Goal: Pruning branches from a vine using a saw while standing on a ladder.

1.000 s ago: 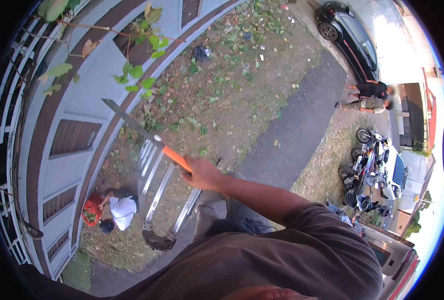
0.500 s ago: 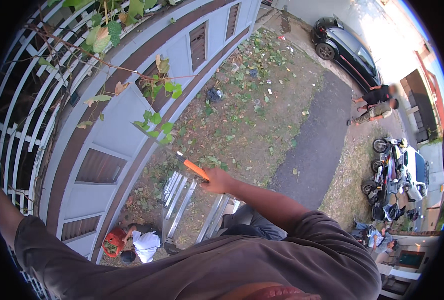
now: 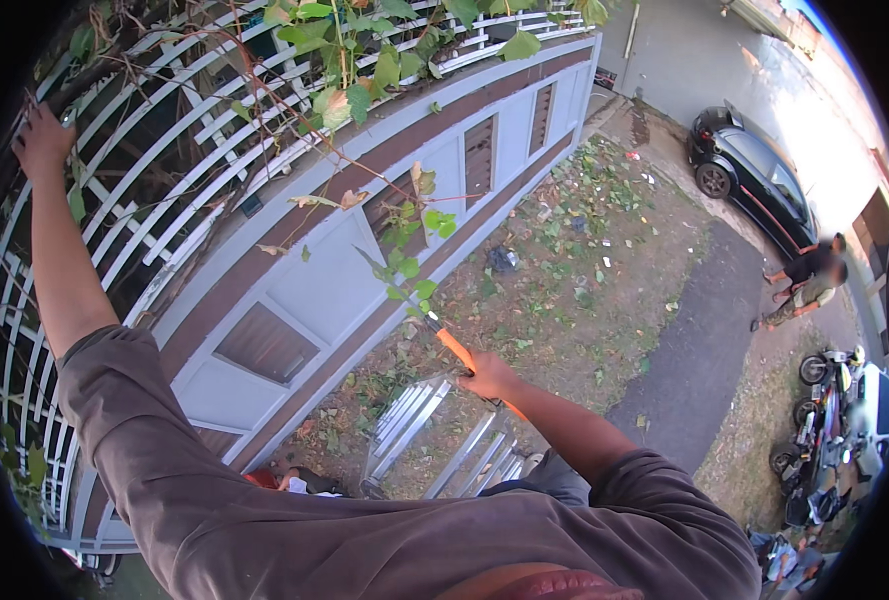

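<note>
Two hands are at work, high above a yard, and we look down along a building wall. The left hand [image 3: 45,140] reaches up to the upper left and closes its fingers around a bar of the white lattice [image 3: 165,190] that covers the wall's top. The right hand [image 3: 490,378] is near the middle of the view, wrapped tightly around the orange handle of a long knife [image 3: 443,338]. Its grey blade points up and to the left, into a thin vine branch with green leaves [image 3: 405,270] that hangs down from the lattice. We cannot tell if the blade touches the stem.

Below the lattice the wall [image 3: 325,280] is pale grey with a brown band and louvred panels. Just under the right hand we see the metal rails of a ladder [image 3: 435,440], going down to the ground. The ground [image 3: 585,260] is dry earth with thin grass and many fallen leaves and cuttings on it. A dark paved path [image 3: 695,360] crosses it on the right. At the foot of the wall, a person in red and white [image 3: 290,482] is partly hidden. Far right stands a black car [image 3: 755,180], near it another person [image 3: 810,285], and lower some parked motorbikes [image 3: 835,440]. We see no packages or signs clearly.
</note>
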Demonstrator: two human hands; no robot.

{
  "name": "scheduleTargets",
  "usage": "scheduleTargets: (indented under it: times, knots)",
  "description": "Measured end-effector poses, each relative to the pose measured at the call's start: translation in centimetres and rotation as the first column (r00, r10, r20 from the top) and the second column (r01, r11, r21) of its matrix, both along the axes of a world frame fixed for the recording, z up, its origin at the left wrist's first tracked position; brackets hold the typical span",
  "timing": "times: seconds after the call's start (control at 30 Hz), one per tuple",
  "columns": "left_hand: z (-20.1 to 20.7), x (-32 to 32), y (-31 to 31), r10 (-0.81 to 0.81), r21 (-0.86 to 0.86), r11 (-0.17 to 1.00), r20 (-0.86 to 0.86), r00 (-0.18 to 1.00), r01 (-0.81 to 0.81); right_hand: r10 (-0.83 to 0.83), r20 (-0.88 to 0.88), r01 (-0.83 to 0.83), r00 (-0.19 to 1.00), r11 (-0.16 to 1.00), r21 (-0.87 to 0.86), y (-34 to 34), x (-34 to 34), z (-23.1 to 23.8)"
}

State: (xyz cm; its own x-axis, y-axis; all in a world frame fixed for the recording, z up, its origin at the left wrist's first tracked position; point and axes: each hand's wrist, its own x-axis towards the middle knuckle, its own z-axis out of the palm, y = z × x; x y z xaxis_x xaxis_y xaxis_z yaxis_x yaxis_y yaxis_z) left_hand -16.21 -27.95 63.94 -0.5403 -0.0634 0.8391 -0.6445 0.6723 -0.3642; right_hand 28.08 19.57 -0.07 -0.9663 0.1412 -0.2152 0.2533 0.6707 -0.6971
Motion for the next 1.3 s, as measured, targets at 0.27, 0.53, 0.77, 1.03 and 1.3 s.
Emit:
scheduleTargets:
  times: [0.27,0.53,0.77,1.03,1.3]
  knots:
    - [-4.1,7.0,3.2,-0.421,-0.181,0.906,-0.28,0.863,0.384,-0.023,0.096,0.017,0.995,0.998,0.064,0.5,-1.1,-1.3]
    - [-47.0,17.5,2.0,-0.956,0.959,0.285,0.284,0.073,0.001,0.0,0.018,-0.001,1.0,0.997,0.077,0.7,-1.4,0.1]
    - [-71.3,35.7,-4.6,-0.945,0.805,0.236,0.321,0.066,-0.544,0.066,0.09,-0.067,0.994,0.998,0.015,0.6,-1.2,0.1]
    - [-71.4,47.0,3.9,-0.948,0.877,0.072,0.209,0.242,-0.474,0.109,-0.012,-0.108,0.994,0.994,0.035,1.0,-1.1,-2.1]
    - [-68.0,50.7,6.9,-0.758,0.974,0.004,0.151,0.634,-0.227,0.152,-0.012,-0.152,0.988,0.988,-0.015,1.8,-2.6,-4.5]
